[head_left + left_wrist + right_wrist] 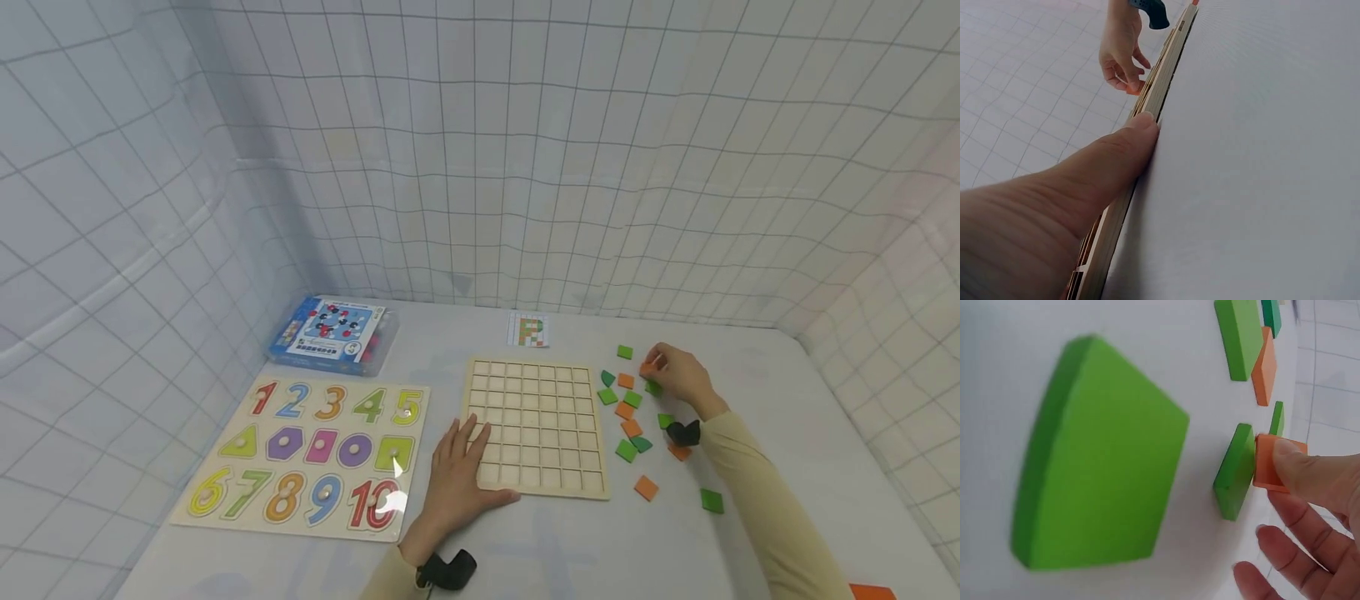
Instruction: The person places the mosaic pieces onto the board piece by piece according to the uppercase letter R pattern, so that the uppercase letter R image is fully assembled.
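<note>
In the head view my left hand (456,477) rests with spread fingers over the near left corner of a wooden grid board (537,427). Its thumb presses along the board's near edge in the left wrist view. Every square of the board that shows is bare. To the right, my right hand (681,377) pinches an orange square tile (1265,464) between thumb and index finger. That tile is held upright beside a green tile (1235,475) lying on the table. Orange and green square tiles are scattered between board and right hand, along with dark green curved pieces (607,378).
A small pattern card (528,330) lies behind the board. On the left are a number-and-shape peg puzzle (281,417) and, behind it, a blue boxed set (330,335). Gridded curtains (510,167) surround the table. An orange object (872,592) shows at the bottom right edge.
</note>
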Demonstrator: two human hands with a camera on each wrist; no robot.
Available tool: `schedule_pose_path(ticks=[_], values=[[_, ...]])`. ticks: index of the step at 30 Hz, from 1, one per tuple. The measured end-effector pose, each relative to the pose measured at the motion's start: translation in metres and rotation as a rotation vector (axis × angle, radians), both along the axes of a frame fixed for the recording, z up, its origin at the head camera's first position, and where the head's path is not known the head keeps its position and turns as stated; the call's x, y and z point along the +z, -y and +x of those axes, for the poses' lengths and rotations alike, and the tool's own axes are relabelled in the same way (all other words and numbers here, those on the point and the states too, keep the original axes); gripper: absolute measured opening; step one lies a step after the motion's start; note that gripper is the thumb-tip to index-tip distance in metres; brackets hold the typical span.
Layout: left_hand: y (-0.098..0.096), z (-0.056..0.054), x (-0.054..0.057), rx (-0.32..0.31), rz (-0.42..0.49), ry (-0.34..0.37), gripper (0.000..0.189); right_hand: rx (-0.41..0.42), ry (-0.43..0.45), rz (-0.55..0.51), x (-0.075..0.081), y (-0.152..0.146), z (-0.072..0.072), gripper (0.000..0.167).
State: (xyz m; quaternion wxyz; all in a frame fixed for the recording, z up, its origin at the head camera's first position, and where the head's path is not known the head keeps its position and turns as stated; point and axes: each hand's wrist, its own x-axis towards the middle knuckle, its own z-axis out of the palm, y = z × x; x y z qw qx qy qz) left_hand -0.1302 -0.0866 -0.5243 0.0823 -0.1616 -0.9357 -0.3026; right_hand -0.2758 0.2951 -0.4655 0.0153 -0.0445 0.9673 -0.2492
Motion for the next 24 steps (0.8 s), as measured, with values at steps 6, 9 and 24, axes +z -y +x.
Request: schedule_pose_path(ticks=[6,9,24], values=[[-0.001,0.000,-0.001,0.007,-0.007,-0.035,0.103,0.015,-0.127,-0.056,-0.003,0.014,0.006,0.023],[-0.001,0.000,-0.001,0.006,-0.009,-0.051,0.103,0.060,-0.161,-0.070,-0.004,0.029,0.008,0.025],[-0.001,0.000,0.002,0.005,-0.016,-0.020,0.103,0.275,-0.242,-0.177,0.001,0.128,0.009,0.021]])
